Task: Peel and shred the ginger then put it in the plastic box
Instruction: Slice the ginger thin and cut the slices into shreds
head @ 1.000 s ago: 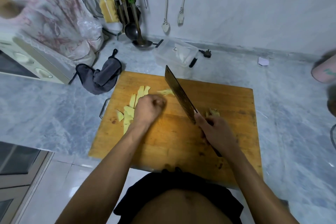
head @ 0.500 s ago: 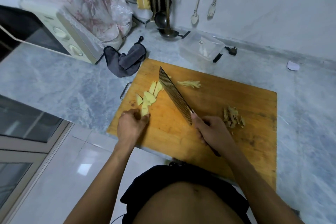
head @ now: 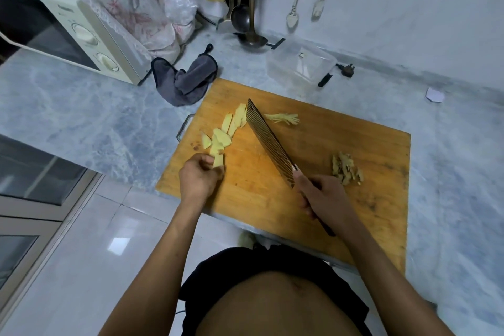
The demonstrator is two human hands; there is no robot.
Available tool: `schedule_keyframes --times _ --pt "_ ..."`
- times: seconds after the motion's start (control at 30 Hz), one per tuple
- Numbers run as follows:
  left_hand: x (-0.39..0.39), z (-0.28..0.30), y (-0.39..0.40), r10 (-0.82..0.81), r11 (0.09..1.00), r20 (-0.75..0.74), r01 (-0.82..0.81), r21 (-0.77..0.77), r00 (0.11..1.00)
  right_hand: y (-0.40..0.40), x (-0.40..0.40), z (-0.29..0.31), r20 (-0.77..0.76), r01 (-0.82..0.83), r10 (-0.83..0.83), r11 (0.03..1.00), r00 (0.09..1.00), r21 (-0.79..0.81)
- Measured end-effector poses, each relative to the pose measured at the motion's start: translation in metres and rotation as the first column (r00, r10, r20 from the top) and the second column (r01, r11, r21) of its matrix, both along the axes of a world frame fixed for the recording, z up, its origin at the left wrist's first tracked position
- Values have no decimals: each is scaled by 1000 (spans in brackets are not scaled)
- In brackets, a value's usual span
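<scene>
Pale yellow ginger slices (head: 224,133) lie in a row on the left part of the wooden cutting board (head: 321,207). My left hand (head: 200,177) pinches the nearest slice at the row's near end. My right hand (head: 323,196) grips the handle of a cleaver (head: 268,142), whose blade rests on edge on the board just right of the slices. A small heap of ginger shreds (head: 283,118) lies beyond the blade. Brownish ginger peel (head: 345,168) sits to the right. The clear plastic box (head: 300,65) stands behind the board.
A grey cloth (head: 188,80) lies left of the board's far corner, and a microwave (head: 68,35) stands further left. Ladles (head: 249,33) hang by the wall. A black plug (head: 346,69) lies beside the box. The board's near edge overhangs the marble counter (head: 81,106).
My left hand moved from the middle of the board back to the near end of the slice row and took a slice. The view shifted left. The cleaver stayed put.
</scene>
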State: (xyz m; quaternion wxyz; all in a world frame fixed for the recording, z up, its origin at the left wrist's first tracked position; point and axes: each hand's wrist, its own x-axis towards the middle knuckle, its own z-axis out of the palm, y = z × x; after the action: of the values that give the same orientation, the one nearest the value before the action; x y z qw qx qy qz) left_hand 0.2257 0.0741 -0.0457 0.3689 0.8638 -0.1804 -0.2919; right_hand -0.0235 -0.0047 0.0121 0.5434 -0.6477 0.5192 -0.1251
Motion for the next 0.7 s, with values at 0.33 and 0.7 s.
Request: schedule_keyframes --times 0.33,0.7 --pt "-41 -8 -25 -147 989 35 146 31 989 6 -11 -1 -20 53 -54 998 998 -27" --pt "34 2 -56 -353 935 448 290 204 821 11 -11 2 -24 68 -69 997 997 -32"
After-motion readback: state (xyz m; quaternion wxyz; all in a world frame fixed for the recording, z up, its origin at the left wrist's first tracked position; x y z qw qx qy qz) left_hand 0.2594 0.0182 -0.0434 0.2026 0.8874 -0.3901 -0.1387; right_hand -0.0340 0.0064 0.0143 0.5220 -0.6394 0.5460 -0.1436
